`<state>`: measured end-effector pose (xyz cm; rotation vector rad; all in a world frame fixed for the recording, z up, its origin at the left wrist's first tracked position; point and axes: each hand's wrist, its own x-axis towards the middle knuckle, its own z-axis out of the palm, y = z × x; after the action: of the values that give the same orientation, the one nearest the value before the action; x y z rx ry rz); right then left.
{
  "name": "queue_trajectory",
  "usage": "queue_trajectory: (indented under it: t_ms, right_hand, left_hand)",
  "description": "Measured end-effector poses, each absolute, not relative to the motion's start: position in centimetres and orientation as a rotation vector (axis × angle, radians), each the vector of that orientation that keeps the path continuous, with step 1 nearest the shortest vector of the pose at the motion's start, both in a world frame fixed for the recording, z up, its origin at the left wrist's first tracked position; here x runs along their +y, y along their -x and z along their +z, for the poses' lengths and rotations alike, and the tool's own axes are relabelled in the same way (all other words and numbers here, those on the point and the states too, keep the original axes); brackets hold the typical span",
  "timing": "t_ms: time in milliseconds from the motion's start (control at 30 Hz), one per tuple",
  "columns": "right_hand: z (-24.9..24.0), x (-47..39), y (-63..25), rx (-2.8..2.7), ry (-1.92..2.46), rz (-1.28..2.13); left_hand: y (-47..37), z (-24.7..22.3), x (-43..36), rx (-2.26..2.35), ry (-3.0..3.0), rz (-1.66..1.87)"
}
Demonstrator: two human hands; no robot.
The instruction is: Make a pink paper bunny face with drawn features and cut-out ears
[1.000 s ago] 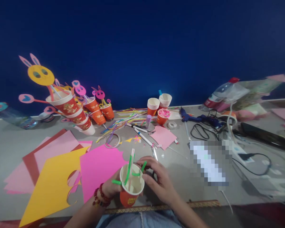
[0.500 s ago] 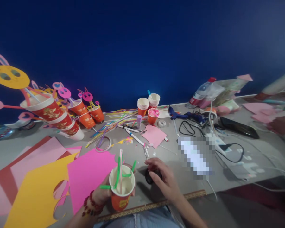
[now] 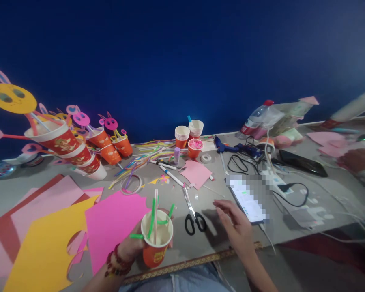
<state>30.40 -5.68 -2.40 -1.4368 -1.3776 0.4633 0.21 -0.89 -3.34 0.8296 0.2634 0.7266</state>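
Note:
My left hand (image 3: 134, 243) is wrapped round an orange paper cup (image 3: 155, 257) near the table's front edge. Green drinking straws (image 3: 152, 215) poke through the cup's wall and rise from its inside, beside a pale pink-striped straw (image 3: 156, 227). To the right, my right hand (image 3: 235, 223) hovers over the table with its fingers apart and nothing in them. Between the two hands lie scissors (image 3: 194, 221) with black handles, their blades pointing away from me. A phone (image 3: 247, 200) with a lit, blurred screen lies just beyond my right hand.
Coloured paper sheets (image 3: 115, 223) cover the left side. Decorated cup figures (image 3: 63, 140) stand at the back left. Loose straws (image 3: 142, 158), spare paper cups (image 3: 182, 136), a glue gun (image 3: 226, 145), a bottle (image 3: 257, 117) and cables (image 3: 304, 194) lie farther back. Another person's hand (image 3: 359, 162) is at the right.
My right hand has moved right, off the scissors, whose handles now show fully. My left hand keeps the cup in about the same place.

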Motion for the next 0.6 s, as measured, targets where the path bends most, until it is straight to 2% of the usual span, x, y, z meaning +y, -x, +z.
queue_trajectory:
  t_ms: [167,267,433,600]
  right_hand:
    - [-2.4,-5.7,-29.4,-1.482,1.437,0.417]
    - [-2.8,-6.1,-31.0,-1.469,1.547,0.216]
    - [-3.7,-7.4,-36.7,-1.29,1.898,-0.307]
    - [-5.0,-9.4,-39.7,-1.36,2.315,-0.318]
  left_hand:
    - [0.0,-3.3,-0.9,0.271,-0.835,0.75]
    - [0.0,-3.3,-0.9,0.285,-0.856,0.759]
    - [0.1,-3.8,-0.9,0.312,-0.85,0.753]
    - [0.0,-3.7,-0.9,0.309,-0.869,0.738]
